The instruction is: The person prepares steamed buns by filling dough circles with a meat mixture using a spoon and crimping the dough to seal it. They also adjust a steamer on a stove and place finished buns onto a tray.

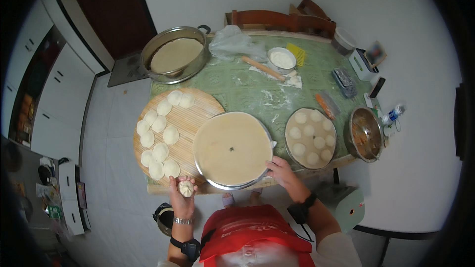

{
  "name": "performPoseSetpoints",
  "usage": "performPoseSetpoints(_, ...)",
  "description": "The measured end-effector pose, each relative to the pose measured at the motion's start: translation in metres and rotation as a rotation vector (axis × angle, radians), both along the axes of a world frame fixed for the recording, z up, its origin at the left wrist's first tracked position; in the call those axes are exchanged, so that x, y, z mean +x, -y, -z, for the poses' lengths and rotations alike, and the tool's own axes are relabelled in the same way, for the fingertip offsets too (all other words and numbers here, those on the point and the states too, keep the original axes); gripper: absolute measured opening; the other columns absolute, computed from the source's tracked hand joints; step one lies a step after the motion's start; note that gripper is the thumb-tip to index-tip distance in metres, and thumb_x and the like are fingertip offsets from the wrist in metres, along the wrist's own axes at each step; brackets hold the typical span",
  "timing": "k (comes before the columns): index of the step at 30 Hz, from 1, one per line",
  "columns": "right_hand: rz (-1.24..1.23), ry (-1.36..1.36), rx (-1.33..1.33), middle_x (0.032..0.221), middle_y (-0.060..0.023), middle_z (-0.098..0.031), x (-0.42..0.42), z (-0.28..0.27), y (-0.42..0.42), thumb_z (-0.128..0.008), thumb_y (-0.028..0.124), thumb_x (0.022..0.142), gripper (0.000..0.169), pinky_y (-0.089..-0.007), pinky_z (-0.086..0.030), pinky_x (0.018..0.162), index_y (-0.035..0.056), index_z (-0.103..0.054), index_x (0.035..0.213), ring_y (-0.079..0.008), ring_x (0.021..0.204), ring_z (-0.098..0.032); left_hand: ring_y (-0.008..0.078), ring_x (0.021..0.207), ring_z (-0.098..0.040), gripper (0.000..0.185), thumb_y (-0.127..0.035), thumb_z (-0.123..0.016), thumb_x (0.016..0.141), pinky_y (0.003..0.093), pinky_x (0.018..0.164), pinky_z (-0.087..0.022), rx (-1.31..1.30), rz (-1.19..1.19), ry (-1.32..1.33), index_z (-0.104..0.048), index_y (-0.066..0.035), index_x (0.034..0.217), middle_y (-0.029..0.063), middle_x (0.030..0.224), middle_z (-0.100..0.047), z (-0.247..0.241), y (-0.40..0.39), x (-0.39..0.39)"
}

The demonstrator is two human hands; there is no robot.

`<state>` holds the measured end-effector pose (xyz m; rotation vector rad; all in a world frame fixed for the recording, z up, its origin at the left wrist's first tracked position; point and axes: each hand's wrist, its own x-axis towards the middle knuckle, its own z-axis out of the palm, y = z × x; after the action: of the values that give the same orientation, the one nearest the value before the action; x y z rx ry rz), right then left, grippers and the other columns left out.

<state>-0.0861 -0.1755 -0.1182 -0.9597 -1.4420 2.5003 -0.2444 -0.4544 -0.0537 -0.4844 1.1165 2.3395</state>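
Resting in the curled fingers of my left hand (181, 204) is a pleated dough bun (186, 189), just off the table's near edge. My right hand (282, 172) grips the lower right rim of a round metal steamer tray (232, 129), which carries a beige liner with a small dark mark at its centre. The tray overlaps a round slatted board (196, 107). Several pale dough rounds (170, 134) lie on the board's left part, some overlapping; the closest are right by my left fingertips.
A second lined tray (305, 161) holds several pale dough pieces. Beside it stands a metal bowl of orange-brown filling (365, 133). Farther back are a large steamer pot (146, 63), a plastic bag (235, 42), a rolling pin (263, 68) and a flour bowl (282, 60).
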Motion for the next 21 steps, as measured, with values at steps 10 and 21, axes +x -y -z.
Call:
performPoseSetpoints(10, -0.129, 0.213, 0.192, 0.089, -0.0031, -0.061, -0.041, 0.018, -0.004, -0.056, 0.016, 0.087, 0.022, -0.0275, -0.051, 0.066, 0.0013, -0.059, 0.103, -0.0117, 0.076, -0.058, 0.0189, 0.074, -0.057, 0.04, -0.042, -0.038, 0.094, 0.0296, 0.059, -0.048, 0.064, 0.071, 0.003, -0.052, -0.008, 0.078, 0.0065, 0.079, -0.056, 0.003, -0.023, 0.005)
performPoseSetpoints(21, -0.418, 0.226, 0.547, 0.066, -0.0066, -0.061, -0.058, 0.013, -0.012, -0.063, 0.021, 0.081, 0.025, -0.0298, -0.05, 0.058, -0.0024, -0.06, 0.089, -0.0151, 0.062, -0.061, 0.0199, 0.075, -0.057, 0.039, -0.042, -0.041, 0.093, 0.0305, 0.059, -0.048, 0.008, 0.151, -0.009, -0.053, -0.006, 0.081, 0.0083, 0.081, -0.056, -0.008, -0.053, -0.002)
